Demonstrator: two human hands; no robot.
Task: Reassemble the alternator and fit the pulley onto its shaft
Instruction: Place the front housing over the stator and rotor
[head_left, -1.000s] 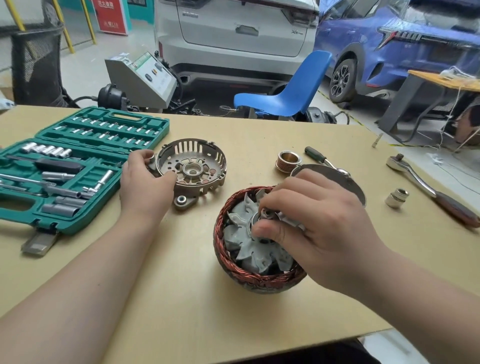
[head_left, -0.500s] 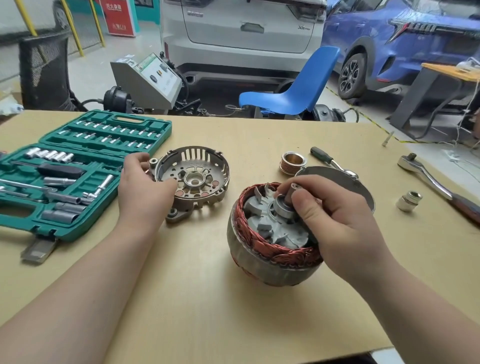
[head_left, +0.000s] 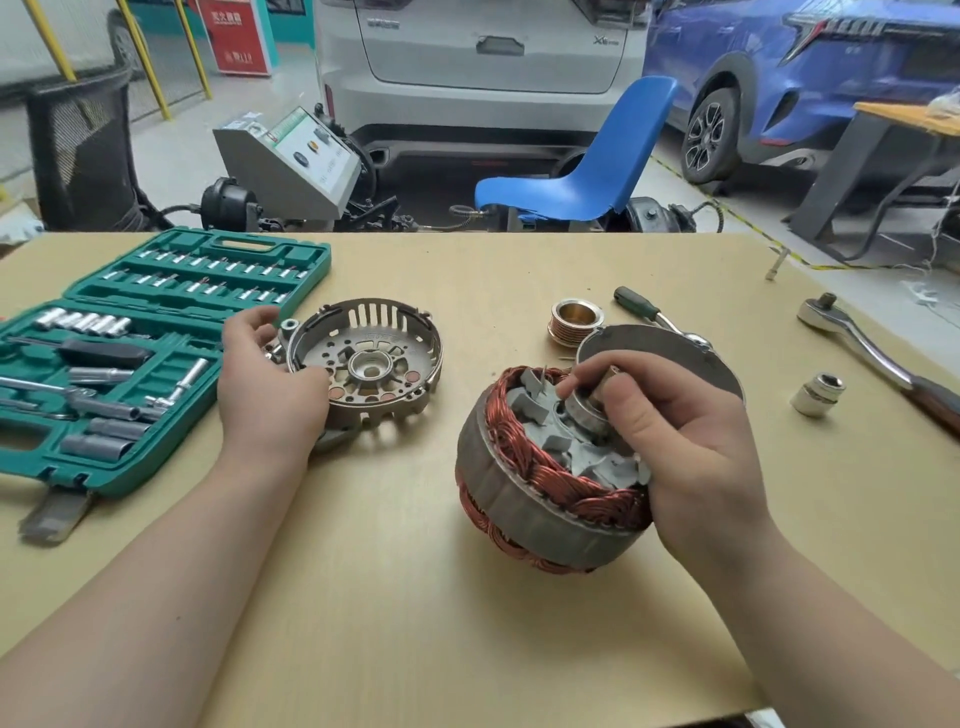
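**A:** head cam, what's each hand got?

**B:** right hand (head_left: 691, 441) pinches the rotor shaft end (head_left: 597, 400) w/ thumb + curled fingers. Rotor sits inside the stator (head_left: 530, 499), copper windings all round, whole thing tilted toward the camera on the table (head_left: 415, 623). Grip is narrow, closed on the shaft.

**A:** and the left?

**B:** left hand (head_left: 270, 395) holds the rim of the rear housing (head_left: 374, 364), which lies open side up just left of the stator. Fingers curled round its edge.

**A:** pulley?

**B:** pulley (head_left: 575, 319) stands on the table behind the stator, apart from it. Round metal cover (head_left: 670, 353) is right behind the right hand. Loose socket (head_left: 818, 395) + ratchet (head_left: 872, 353) off to the right, green socket set case (head_left: 130, 364) open at the left.
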